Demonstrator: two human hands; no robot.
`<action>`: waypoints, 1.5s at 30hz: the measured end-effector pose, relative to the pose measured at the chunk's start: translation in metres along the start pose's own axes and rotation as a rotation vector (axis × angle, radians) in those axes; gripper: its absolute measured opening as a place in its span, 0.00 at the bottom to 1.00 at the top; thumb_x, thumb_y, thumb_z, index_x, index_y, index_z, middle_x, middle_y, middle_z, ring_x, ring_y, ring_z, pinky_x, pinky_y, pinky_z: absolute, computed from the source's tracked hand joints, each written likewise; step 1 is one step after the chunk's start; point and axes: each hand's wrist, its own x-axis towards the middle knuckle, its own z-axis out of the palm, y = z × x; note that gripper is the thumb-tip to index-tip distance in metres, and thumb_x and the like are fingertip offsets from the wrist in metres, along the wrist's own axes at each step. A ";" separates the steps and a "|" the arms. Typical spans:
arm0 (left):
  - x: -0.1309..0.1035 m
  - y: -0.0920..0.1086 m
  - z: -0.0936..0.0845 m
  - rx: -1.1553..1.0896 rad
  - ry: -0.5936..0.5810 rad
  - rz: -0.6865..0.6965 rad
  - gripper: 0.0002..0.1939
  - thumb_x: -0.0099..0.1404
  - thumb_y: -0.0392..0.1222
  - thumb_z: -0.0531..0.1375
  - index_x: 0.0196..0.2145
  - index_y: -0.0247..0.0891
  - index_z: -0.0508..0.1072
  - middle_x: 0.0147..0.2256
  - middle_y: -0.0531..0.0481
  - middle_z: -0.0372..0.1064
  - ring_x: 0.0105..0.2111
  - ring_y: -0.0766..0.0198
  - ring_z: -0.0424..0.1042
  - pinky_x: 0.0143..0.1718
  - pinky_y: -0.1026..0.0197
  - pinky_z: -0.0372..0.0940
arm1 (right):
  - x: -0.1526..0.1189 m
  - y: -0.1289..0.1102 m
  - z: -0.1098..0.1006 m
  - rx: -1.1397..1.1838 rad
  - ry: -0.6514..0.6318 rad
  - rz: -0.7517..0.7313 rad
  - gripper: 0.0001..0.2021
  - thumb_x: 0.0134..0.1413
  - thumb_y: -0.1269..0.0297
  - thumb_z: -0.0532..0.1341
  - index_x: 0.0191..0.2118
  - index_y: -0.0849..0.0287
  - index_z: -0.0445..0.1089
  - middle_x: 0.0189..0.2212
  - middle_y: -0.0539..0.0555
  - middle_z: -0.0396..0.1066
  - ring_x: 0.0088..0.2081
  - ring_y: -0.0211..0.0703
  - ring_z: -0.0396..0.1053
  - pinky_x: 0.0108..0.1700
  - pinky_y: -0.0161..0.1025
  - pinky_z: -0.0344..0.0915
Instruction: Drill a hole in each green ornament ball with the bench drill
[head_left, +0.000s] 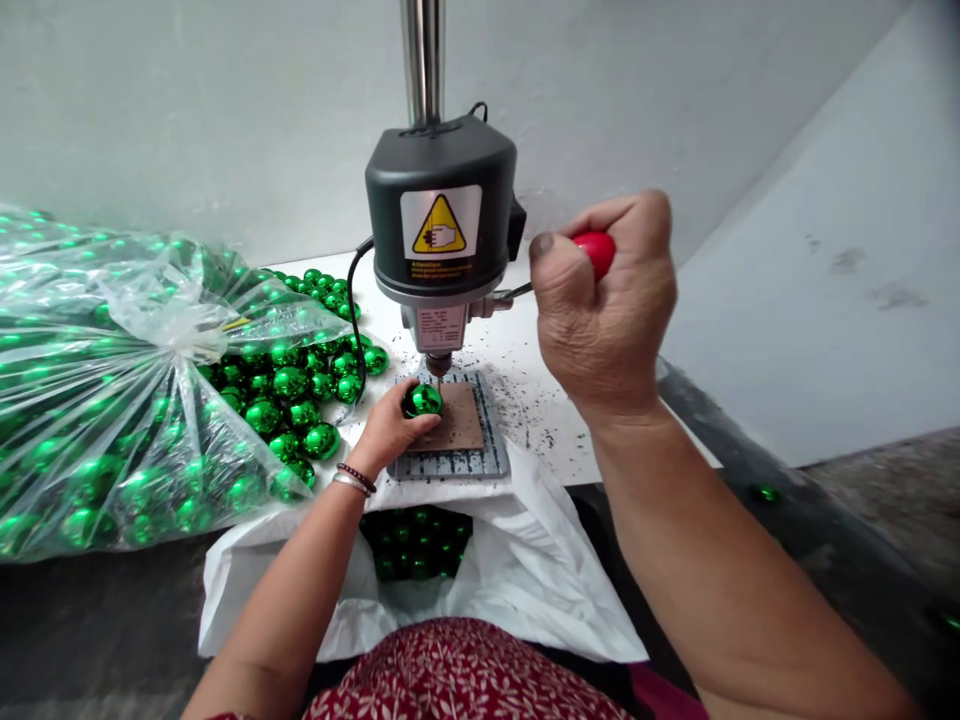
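My left hand is closed round a shiny green ball, held on a brown board under the bit of a drill press. The bit comes down close to the ball's top; whether it touches cannot be made out. Raised at the right, my right hand grips the red knob of the press's lever. Beneath the board is a slotted grey metal base.
Left of the press, a clear plastic bag and loose green balls cover the white table. Dark shavings surround the base. A white sack with more balls hangs open below the front edge. A black cable loops beside the press.
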 end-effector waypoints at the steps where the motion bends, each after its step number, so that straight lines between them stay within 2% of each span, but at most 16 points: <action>1: 0.001 0.001 0.000 0.015 -0.013 0.018 0.32 0.54 0.40 0.71 0.57 0.37 0.73 0.51 0.44 0.77 0.50 0.51 0.75 0.56 0.50 0.68 | 0.000 0.001 0.000 -0.005 0.004 -0.005 0.11 0.64 0.56 0.57 0.37 0.58 0.59 0.31 0.46 0.60 0.30 0.27 0.60 0.37 0.30 0.66; 6: 0.004 0.001 0.001 0.027 -0.077 0.093 0.34 0.55 0.40 0.71 0.59 0.36 0.73 0.56 0.40 0.75 0.56 0.48 0.72 0.62 0.49 0.64 | -0.001 0.003 -0.001 -0.028 0.035 -0.038 0.14 0.64 0.52 0.56 0.38 0.58 0.61 0.33 0.47 0.61 0.34 0.29 0.62 0.42 0.33 0.70; 12: 0.002 -0.004 -0.002 -0.017 -0.162 0.112 0.33 0.63 0.47 0.64 0.64 0.32 0.68 0.62 0.36 0.70 0.63 0.47 0.68 0.66 0.48 0.60 | -0.002 0.004 -0.001 -0.044 -0.001 -0.003 0.14 0.65 0.52 0.56 0.39 0.59 0.61 0.36 0.49 0.63 0.39 0.31 0.65 0.46 0.35 0.70; 15: 0.003 -0.007 -0.002 -0.078 -0.140 0.037 0.33 0.64 0.50 0.64 0.64 0.34 0.68 0.60 0.38 0.72 0.59 0.48 0.71 0.63 0.49 0.63 | -0.002 0.004 -0.001 -0.052 -0.011 0.001 0.13 0.65 0.53 0.56 0.39 0.59 0.60 0.35 0.50 0.63 0.39 0.30 0.65 0.45 0.34 0.70; 20: 0.011 -0.006 -0.002 -0.124 -0.052 -0.078 0.30 0.60 0.50 0.66 0.58 0.36 0.74 0.56 0.40 0.76 0.57 0.47 0.73 0.62 0.47 0.64 | -0.001 0.004 -0.002 -0.040 -0.038 -0.016 0.13 0.66 0.52 0.54 0.39 0.59 0.59 0.34 0.48 0.62 0.35 0.28 0.63 0.43 0.32 0.69; 31: 0.015 -0.008 -0.003 -0.138 -0.077 -0.090 0.34 0.58 0.54 0.66 0.58 0.34 0.74 0.58 0.38 0.75 0.59 0.46 0.72 0.64 0.48 0.61 | 0.000 0.004 -0.001 -0.008 -0.067 -0.009 0.11 0.66 0.55 0.55 0.39 0.57 0.57 0.34 0.47 0.62 0.34 0.28 0.63 0.42 0.32 0.69; 38: 0.017 -0.005 -0.004 -0.157 -0.035 -0.097 0.27 0.57 0.56 0.66 0.49 0.36 0.81 0.49 0.43 0.81 0.53 0.47 0.75 0.57 0.52 0.67 | 0.002 0.001 -0.001 0.004 -0.054 0.004 0.11 0.66 0.57 0.56 0.37 0.59 0.58 0.31 0.46 0.61 0.31 0.27 0.60 0.40 0.32 0.68; 45: 0.017 -0.002 -0.005 -0.117 -0.076 -0.092 0.25 0.59 0.56 0.64 0.46 0.36 0.82 0.41 0.46 0.82 0.46 0.52 0.77 0.52 0.54 0.69 | 0.000 0.007 -0.001 -0.032 -0.070 -0.006 0.13 0.67 0.51 0.53 0.40 0.56 0.59 0.34 0.48 0.63 0.35 0.29 0.64 0.43 0.33 0.69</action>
